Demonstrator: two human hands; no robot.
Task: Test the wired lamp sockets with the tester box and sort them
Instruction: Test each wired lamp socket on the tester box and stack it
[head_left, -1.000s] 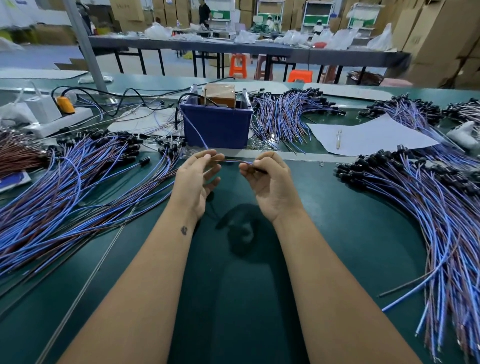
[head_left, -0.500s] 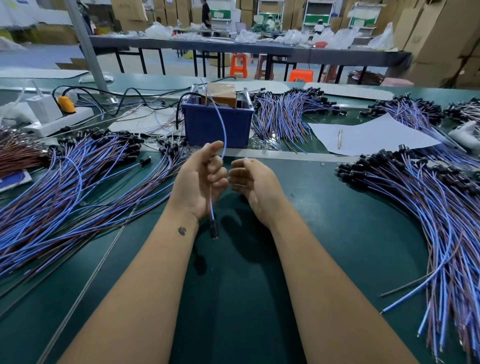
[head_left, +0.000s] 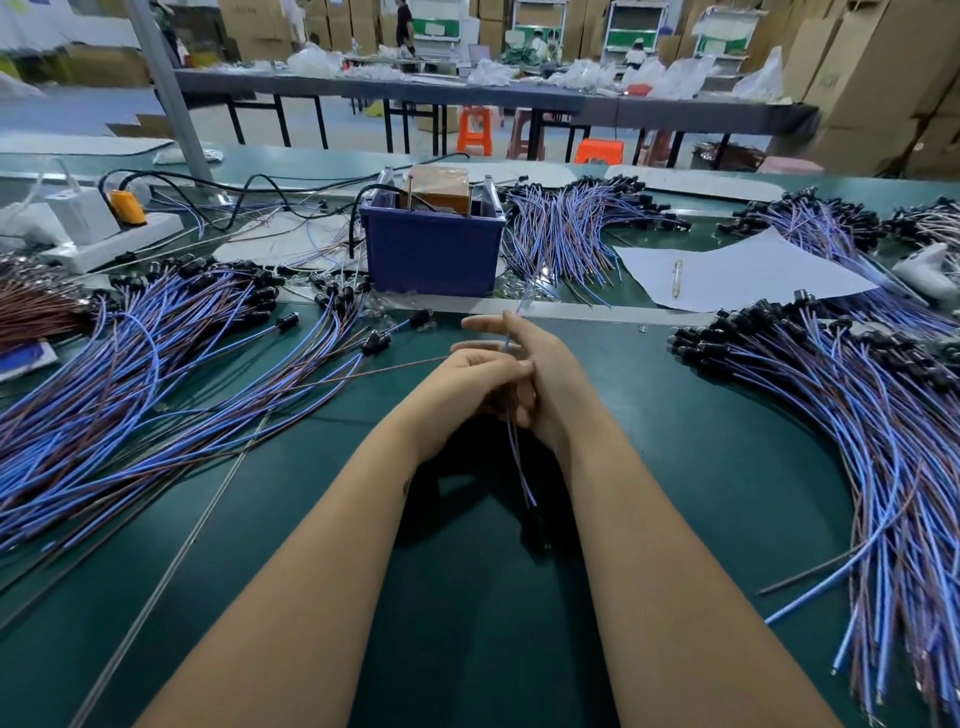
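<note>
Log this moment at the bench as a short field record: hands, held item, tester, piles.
left hand: fingers curled round the held wires, in front of the right hand
right hand: touching the same wires; index finger out straight
held item: wired lamp socket, black socket hanging down on blue and brown wires
tester box: blue, behind the hands, beyond the metal strip
left pile: wired sockets fanned on the green mat
right pile: wired sockets, black ends toward the box
paper with pen: right of the box
</note>
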